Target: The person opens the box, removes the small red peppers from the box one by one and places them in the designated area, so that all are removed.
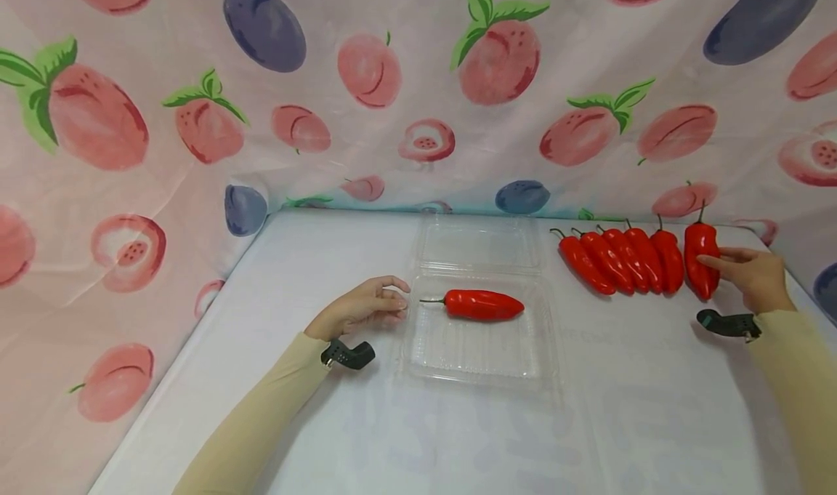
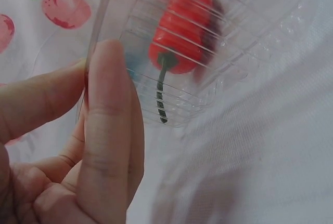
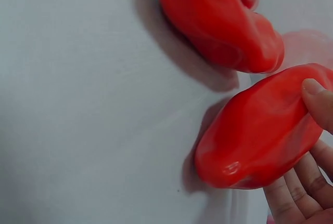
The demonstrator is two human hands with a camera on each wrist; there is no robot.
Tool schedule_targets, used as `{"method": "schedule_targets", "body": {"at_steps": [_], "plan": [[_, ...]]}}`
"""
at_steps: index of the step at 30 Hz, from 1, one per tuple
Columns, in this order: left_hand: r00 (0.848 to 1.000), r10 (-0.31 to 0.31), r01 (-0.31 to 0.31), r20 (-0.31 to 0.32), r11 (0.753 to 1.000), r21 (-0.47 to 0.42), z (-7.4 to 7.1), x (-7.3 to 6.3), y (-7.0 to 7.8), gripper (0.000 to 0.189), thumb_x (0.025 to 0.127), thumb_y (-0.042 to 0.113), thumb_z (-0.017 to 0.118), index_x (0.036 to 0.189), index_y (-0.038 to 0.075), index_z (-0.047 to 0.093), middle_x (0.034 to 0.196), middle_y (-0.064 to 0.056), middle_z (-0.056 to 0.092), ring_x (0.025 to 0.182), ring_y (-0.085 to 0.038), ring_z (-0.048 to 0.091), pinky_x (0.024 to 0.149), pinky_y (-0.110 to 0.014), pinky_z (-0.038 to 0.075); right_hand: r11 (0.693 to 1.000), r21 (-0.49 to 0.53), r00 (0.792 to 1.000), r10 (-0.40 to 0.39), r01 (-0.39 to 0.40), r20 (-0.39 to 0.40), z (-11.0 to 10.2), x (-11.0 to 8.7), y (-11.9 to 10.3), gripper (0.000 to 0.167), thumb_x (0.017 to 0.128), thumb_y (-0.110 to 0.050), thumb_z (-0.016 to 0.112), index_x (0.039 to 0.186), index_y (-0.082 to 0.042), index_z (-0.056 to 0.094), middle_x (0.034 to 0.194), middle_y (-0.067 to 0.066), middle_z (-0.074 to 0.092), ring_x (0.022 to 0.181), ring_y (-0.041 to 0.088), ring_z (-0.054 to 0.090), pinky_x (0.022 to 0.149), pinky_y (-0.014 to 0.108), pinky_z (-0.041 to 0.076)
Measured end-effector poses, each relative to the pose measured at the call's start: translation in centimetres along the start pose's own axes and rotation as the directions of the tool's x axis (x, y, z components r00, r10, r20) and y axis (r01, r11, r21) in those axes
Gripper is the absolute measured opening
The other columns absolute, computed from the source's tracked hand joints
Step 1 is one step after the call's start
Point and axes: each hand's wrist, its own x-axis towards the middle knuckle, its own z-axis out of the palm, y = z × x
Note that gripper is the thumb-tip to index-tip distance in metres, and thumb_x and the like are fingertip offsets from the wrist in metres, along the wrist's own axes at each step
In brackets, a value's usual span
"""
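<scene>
A clear plastic clamshell box (image 1: pixel 480 364) lies on the white table with its lid (image 1: pixel 477 244) folded back behind it. One red chili pepper (image 1: pixel 485 304) rests crosswise inside, stem to the left. My left hand (image 1: pixel 362 306) is at the box's left edge; in the left wrist view its thumb and fingers (image 2: pixel 106 99) pinch the rim. At the far right, my right hand (image 1: pixel 752 273) grips the rightmost red pepper (image 1: pixel 702 244). In the right wrist view the thumb presses on top of this pepper (image 3: pixel 255 130), with the other fingers beneath.
Several more red peppers (image 1: pixel 617 259) lie side by side in a row just left of my right hand, stems toward the back. A fruit-printed cloth (image 1: pixel 366 161) hangs behind the table and along its left side. Each wrist wears a black camera mount (image 1: pixel 349 355).
</scene>
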Motion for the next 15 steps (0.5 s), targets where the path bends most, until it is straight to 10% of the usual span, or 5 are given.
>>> {"method": "schedule_targets", "body": {"at_steps": [7,12,15], "plan": [[1.0,0.0,0.0,-0.007,1.0,0.008,0.0,0.0,-0.1,0.038,0.092,-0.001,0.053,0.126,-0.01,0.038,0.076,0.006,0.061,0.071,-0.004,0.062,0.067,-0.016,0.055,1.0,0.002,1.0,0.014,-0.014,0.023,0.1,0.8,1.0,0.094,0.079,-0.064,0.055,0.145,-0.003,0.028,0.14,0.029,0.036,0.12,0.045,0.037,0.104,0.058,0.037],[1.0,-0.005,0.005,-0.002,1.0,0.005,-0.1,0.1,-0.2,0.038,0.092,0.001,0.054,0.125,-0.009,0.039,0.077,0.006,0.062,0.071,-0.004,0.062,0.067,-0.017,0.055,1.0,-0.018,1.0,0.018,-0.018,0.008,0.3,1.2,1.5,0.086,0.073,-0.069,0.057,0.138,-0.013,0.045,0.107,0.004,0.057,0.094,0.023,0.052,0.078,0.03,0.056],[1.0,-0.003,0.003,0.003,1.0,0.003,-0.2,0.2,-0.2,0.038,0.092,0.001,0.054,0.125,-0.009,0.038,0.077,0.006,0.062,0.07,-0.004,0.061,0.067,-0.017,0.055,1.0,-0.02,1.0,0.012,-0.012,0.01,0.4,1.0,1.2,0.088,0.075,-0.067,0.056,0.139,-0.008,0.043,0.113,0.01,0.055,0.088,0.018,0.05,0.081,0.032,0.056]]}}
